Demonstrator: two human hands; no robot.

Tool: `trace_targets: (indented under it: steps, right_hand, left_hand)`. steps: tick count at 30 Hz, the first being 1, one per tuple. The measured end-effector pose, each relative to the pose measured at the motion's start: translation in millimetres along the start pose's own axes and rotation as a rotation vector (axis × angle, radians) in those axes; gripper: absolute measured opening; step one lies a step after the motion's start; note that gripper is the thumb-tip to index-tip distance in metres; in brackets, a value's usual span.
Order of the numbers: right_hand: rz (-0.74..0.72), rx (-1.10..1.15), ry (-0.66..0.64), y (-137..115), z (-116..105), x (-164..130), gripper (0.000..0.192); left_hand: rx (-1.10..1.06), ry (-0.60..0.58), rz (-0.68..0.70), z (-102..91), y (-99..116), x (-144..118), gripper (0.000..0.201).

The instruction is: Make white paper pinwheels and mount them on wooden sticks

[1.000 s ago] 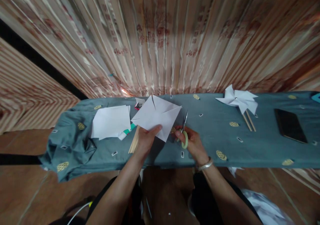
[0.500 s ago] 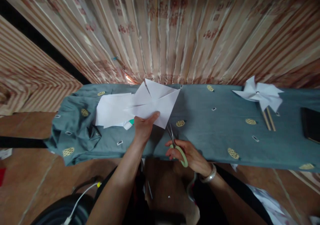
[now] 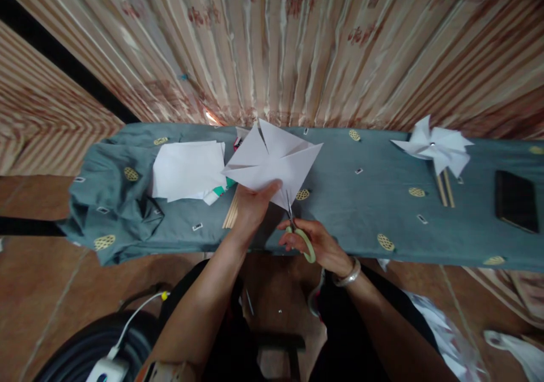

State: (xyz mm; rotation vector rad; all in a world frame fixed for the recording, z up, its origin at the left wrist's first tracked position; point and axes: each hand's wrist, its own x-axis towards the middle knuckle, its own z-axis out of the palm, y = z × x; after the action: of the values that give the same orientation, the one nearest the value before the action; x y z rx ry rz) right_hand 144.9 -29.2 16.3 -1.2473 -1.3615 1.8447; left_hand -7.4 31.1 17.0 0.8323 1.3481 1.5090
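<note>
My left hand (image 3: pixel 254 205) pinches the lower edge of a white square of paper (image 3: pixel 275 164), thumb on top. Slits run in from several corners of the sheet toward its middle. In my right hand (image 3: pixel 317 240) is a pair of scissors (image 3: pixel 304 243) with pale green handles, my fingers in the loops. The scissor blades meet the paper at its near corner. Left of the sheet lies a stack of white paper (image 3: pixel 189 169). Thin wooden sticks (image 3: pixel 230 212) lie partly hidden behind my left hand.
A finished-looking white paper pinwheel (image 3: pixel 433 144) lies at the right, with two wooden sticks (image 3: pixel 445 188) below it. A dark phone-like object (image 3: pixel 516 200) is farther right. Grey-green patterned cloth (image 3: pixel 352 217) covers the table; a striped curtain (image 3: pixel 289 59) hangs behind.
The paper has moved right, off the stack, toward the scissors. The blades, apart from it before, are now at its near corner. The wooden sticks have come into view.
</note>
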Motion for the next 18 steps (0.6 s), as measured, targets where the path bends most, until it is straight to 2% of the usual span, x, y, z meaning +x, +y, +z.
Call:
trace_targets:
  steps: [6, 11, 18]
  right_hand:
    - [-0.039, -0.101, 0.016, -3.4, -1.4, -1.3, 0.049]
    - [-0.059, -0.177, 0.016, -3.2, -2.5, -1.1, 0.052]
    - [-0.036, -0.108, 0.022, -4.2, -1.0, -2.2, 0.054]
  left_hand:
    - [-0.038, -0.018, -0.013, 2.2, 4.5, -3.6, 0.04]
    - [-0.005, -0.016, -0.053, 0.7, 3.9, -4.2, 0.033]
    - [0.005, -0.014, -0.01, 0.3, 0.7, -2.1, 0.031]
